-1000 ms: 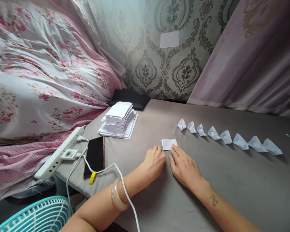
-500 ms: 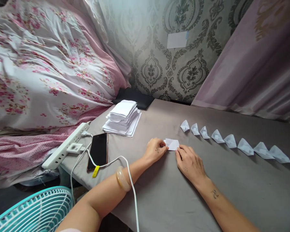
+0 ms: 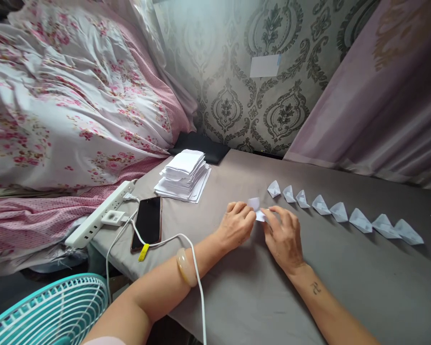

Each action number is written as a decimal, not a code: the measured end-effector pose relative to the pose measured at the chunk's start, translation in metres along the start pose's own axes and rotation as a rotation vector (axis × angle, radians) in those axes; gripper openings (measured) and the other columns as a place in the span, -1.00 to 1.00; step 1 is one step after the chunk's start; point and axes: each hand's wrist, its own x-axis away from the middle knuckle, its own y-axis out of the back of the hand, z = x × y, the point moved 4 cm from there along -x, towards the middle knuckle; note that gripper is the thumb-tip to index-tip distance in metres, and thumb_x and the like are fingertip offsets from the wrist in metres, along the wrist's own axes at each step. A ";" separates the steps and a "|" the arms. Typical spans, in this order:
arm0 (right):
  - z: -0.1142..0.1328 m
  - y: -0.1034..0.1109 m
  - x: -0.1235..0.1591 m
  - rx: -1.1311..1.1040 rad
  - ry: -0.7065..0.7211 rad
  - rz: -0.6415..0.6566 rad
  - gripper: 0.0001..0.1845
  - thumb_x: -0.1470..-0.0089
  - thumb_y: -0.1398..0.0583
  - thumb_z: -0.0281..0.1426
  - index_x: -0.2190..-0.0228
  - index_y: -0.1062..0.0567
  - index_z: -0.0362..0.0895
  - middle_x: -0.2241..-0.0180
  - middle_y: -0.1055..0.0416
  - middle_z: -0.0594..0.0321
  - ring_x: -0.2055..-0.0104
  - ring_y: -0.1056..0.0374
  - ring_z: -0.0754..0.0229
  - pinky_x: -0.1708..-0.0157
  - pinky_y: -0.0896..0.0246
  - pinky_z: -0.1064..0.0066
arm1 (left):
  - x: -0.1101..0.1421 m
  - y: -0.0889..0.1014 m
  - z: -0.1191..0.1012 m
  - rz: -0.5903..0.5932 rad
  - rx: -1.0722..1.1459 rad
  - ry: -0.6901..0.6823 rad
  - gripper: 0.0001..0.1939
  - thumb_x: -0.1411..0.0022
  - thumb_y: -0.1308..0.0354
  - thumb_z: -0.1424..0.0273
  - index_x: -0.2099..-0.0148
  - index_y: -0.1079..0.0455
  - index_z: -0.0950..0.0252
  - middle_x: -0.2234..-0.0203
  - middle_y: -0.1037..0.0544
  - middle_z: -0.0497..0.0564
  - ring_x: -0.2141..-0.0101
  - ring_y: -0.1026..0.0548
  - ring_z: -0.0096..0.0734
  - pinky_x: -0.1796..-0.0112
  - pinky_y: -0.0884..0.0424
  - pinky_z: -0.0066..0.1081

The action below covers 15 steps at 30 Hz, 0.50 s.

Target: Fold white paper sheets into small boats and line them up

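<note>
1 paper (image 3: pixel 254 203) between left fingers (image 3: pixel 241 209) and right fingers (image 3: pixel 273 219)

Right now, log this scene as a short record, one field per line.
left hand: curled at the small paper, grip partly hidden
right hand: fingers at the same paper
paper boats: eight, in a row toward the right
paper stack: far left part of table
phone: dark screen, near power strip
fan: lower left corner

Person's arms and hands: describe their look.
The left hand and right hand are gloveless. A cream bangle circles the left forearm, with a pale pink sleeve edge higher up. The right forearm bears a dark hooked-cross marking near the wrist.
</note>
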 end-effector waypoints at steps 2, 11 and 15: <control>0.002 -0.002 0.000 0.008 0.038 0.064 -0.69 -0.13 -0.05 -0.51 0.14 -0.48 -0.06 0.15 -0.39 0.10 0.06 -0.22 0.04 0.04 -0.11 0.21 | 0.001 0.000 -0.003 0.022 -0.019 -0.042 -0.75 -0.32 0.19 0.49 0.24 -0.33 0.28 0.19 -0.46 0.08 0.08 -0.29 -0.26 0.06 -0.14 -0.26; 0.005 -0.009 0.005 0.044 0.178 0.183 -0.68 -0.16 -0.02 -0.56 0.19 -0.51 -0.09 0.17 -0.46 0.14 0.08 -0.24 0.10 0.01 -0.05 0.22 | 0.002 0.000 0.001 0.139 -0.031 0.060 -0.85 -0.16 0.02 0.51 0.27 -0.36 0.27 0.29 -0.45 0.11 0.12 -0.27 -0.16 0.08 -0.16 -0.18; 0.013 -0.009 0.014 0.036 0.246 0.343 -0.76 -0.17 -0.05 -0.53 0.25 -0.51 -0.11 0.19 -0.45 0.14 0.10 -0.25 0.12 0.02 -0.09 0.25 | 0.007 -0.006 0.010 0.232 0.023 0.130 -0.82 -0.08 0.00 0.56 0.35 -0.40 0.25 0.36 -0.48 0.11 0.21 -0.30 -0.14 0.19 -0.20 -0.14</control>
